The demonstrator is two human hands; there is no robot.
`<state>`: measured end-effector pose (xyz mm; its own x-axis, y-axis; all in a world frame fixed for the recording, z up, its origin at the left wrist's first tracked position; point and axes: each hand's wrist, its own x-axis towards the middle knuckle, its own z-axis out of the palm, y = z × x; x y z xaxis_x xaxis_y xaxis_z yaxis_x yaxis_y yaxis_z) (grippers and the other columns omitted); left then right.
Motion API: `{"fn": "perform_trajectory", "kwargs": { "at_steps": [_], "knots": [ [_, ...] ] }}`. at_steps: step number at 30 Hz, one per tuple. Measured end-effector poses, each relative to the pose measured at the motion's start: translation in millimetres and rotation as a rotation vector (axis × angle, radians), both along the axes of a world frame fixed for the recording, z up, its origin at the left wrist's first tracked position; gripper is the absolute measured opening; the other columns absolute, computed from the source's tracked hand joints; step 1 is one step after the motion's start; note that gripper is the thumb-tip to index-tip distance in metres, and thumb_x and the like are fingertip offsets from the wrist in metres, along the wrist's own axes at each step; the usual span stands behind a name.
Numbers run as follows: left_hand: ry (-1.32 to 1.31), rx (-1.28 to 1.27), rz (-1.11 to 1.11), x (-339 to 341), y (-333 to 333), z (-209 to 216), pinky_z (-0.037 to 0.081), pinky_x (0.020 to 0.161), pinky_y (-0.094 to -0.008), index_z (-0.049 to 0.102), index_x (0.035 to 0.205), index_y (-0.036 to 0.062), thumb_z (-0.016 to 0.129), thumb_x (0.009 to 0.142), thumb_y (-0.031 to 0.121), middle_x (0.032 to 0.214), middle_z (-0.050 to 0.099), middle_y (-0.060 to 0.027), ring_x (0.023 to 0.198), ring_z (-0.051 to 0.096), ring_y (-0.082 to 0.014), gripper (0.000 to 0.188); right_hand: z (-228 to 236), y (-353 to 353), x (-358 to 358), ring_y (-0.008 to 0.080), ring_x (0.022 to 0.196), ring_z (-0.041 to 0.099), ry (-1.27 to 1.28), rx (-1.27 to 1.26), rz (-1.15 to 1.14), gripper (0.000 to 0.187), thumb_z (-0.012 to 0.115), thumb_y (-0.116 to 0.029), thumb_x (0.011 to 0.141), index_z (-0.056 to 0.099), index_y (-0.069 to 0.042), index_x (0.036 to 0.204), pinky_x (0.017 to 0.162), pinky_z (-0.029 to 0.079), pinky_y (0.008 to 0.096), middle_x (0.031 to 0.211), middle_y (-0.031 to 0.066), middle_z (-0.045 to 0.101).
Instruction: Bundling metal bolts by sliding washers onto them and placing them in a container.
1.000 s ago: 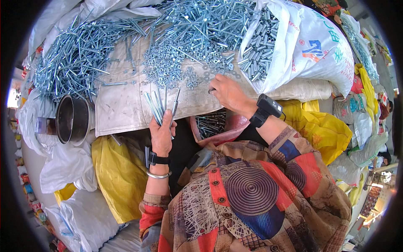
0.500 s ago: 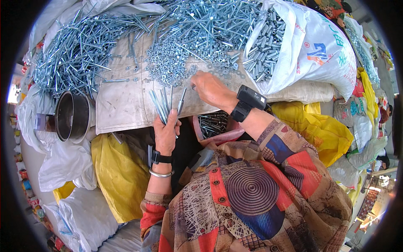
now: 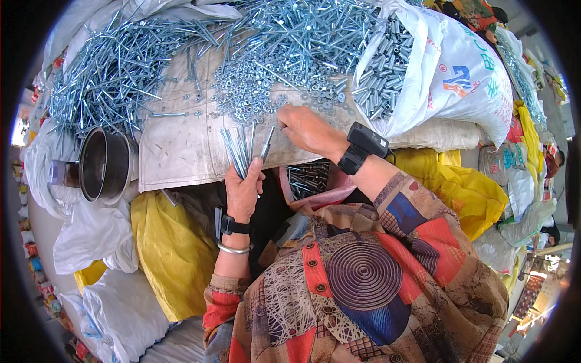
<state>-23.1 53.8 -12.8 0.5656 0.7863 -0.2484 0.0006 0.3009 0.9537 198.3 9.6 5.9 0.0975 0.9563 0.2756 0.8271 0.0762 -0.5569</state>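
My left hand (image 3: pixel 243 192) is closed round a bunch of long metal bolts (image 3: pixel 239 151), held upright just off the cloth's near edge. One bolt on its right side carries a sleeve (image 3: pixel 266 144). My right hand (image 3: pixel 310 129) rests at the near side of the small parts, its fingertips pressed together. Whatever those fingertips pinch is hidden. Just beyond lie a heap of nuts (image 3: pixel 239 91) and a scatter of flat washers (image 3: pixel 331 97). To the right, metal sleeves (image 3: pixel 384 78) spill from the mouth of a white woven sack (image 3: pixel 451 66).
Long bolts are heaped at the left (image 3: pixel 103 78) and far middle (image 3: pixel 296 30) of the beige cloth (image 3: pixel 175 145). A dark metal pot (image 3: pixel 104 166) lies tipped at the left edge. Below the cloth sits a pink container (image 3: pixel 284 184) of bolts, between yellow sacks (image 3: pixel 163 248).
Both hands have shifted very slightly, the right one a little to the right. The left hand still holds the bolts; the rest looks the same.
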Motion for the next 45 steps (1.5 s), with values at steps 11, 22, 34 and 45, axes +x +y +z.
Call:
{"fn": "perform_trajectory", "kwargs": {
  "at_steps": [11,22,34,45],
  "knots": [
    [0.164,0.169,-0.067,7,-4,4,0.038,0.041,-0.0217,0.059,0.092,0.0024,0.073,0.088,0.032,0.064,0.057,-0.0006,0.046,0.047,-0.0052,0.033,26,-32,-10,0.0121,0.074,0.064,1.005,-0.022,-0.13,0.017,0.066,0.003,0.082,0.061,0.003,0.098,0.066,0.052,0.0253,0.085,0.0073,0.065],
    [0.204,0.192,-0.024,12,-6,1,0.039,0.042,-0.023,0.06,0.09,0.0011,0.073,0.088,0.033,0.062,0.057,-0.0011,0.047,0.048,-0.0061,0.035,35,-42,-26,0.0293,0.079,0.061,-0.021,0.368,0.003,0.019,0.056,0.006,0.083,0.06,0.002,0.101,0.072,0.053,0.033,0.095,0.0131,0.058],
    [0.245,0.211,-0.024,14,-7,7,0.042,0.048,-0.0257,0.062,0.093,-0.0008,0.072,0.088,0.033,0.066,0.06,-0.0034,0.054,0.053,-0.0088,0.035,22,-38,-27,0.0262,0.083,0.066,0.526,0.26,-0.222,0.014,0.067,0.002,0.084,0.063,0.0,0.097,0.072,0.051,0.0287,0.09,0.0139,0.065],
    [0.222,0.264,-0.026,13,-7,1,0.045,0.057,-0.0287,0.063,0.096,-0.002,0.071,0.089,0.03,0.068,0.062,-0.0039,0.061,0.055,-0.0109,0.034,19,-37,-26,0.0191,0.079,0.067,0.796,0.24,-0.284,0.017,0.07,0.001,0.082,0.063,0.002,0.098,0.072,0.052,0.0282,0.086,0.0103,0.068]
  ]
}}
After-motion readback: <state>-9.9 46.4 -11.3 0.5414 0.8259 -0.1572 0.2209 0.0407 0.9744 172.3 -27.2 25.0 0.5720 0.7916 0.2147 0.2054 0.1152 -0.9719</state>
